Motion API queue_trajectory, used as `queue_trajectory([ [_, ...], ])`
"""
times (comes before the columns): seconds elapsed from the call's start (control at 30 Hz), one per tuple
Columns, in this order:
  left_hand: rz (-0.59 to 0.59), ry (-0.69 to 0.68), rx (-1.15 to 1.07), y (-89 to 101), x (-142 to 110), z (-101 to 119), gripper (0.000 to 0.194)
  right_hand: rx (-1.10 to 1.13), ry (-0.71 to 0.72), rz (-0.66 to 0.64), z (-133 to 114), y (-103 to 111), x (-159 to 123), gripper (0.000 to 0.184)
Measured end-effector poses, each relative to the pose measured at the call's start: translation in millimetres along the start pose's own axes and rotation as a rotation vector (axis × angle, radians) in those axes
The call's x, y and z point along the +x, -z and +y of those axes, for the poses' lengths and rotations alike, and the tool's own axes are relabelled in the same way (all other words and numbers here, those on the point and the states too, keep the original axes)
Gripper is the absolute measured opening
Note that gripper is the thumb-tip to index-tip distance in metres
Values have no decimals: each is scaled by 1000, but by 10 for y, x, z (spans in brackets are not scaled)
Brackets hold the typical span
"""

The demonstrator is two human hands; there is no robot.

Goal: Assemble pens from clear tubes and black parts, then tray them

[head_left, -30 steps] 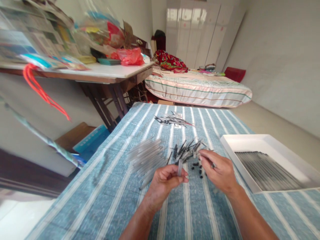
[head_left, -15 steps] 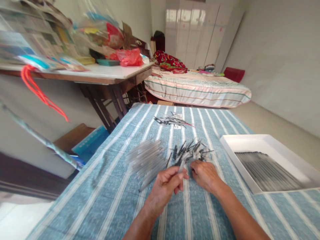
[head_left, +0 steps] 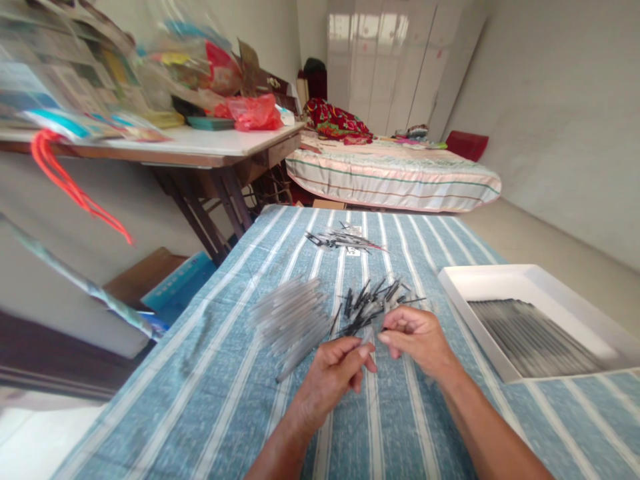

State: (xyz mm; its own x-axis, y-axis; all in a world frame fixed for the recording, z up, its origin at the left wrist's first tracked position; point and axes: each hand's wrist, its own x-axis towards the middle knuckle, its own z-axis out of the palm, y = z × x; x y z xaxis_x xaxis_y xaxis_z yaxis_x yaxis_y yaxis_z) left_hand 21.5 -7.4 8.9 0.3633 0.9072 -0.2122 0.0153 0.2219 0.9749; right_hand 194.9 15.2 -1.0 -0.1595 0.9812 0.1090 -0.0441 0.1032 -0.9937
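Note:
My left hand [head_left: 336,375] is closed in a pinch around a translucent tube [head_left: 367,335], which looks like a pen barrel and points up and away from me. Close beside it, my right hand [head_left: 418,341] pinches a small dark piece [head_left: 385,329], too small to name surely. Just beyond both hands lies a loose heap of short black and clear pieces [head_left: 367,305]. To the left of the heap, several translucent tubes [head_left: 293,320] lie side by side. A smaller bunch of thin black and clear sticks [head_left: 345,240] rests farther back.
On the right stands a white open box [head_left: 520,277] holding a row of dark, slim pens or tubes [head_left: 533,337]. Striped blue cloth [head_left: 210,427] covers the table. A side table [head_left: 200,150] with bags is at left, and a bed [head_left: 395,173] stands behind.
My right hand has lifted from the edge of the heap and turned, now showing a small dark piece between its fingertips. My left hand stays nearly in place with the tube.

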Motion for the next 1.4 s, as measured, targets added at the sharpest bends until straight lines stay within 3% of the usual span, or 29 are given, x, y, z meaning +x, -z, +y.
queue_trajectory([
  [0.4, -38, 21, 102, -6, -12, 15, 35, 73, 104, -137, 23, 104, -7, 12],
  [0.8, -78, 0, 212, -5, -24, 28, 35, 139, 10, -140, 17, 156, -12, 16],
  [1.4, -113, -8, 349, -8, -5, -48, 36, 10, 104, -217, -44, 232, -14, 5],
])
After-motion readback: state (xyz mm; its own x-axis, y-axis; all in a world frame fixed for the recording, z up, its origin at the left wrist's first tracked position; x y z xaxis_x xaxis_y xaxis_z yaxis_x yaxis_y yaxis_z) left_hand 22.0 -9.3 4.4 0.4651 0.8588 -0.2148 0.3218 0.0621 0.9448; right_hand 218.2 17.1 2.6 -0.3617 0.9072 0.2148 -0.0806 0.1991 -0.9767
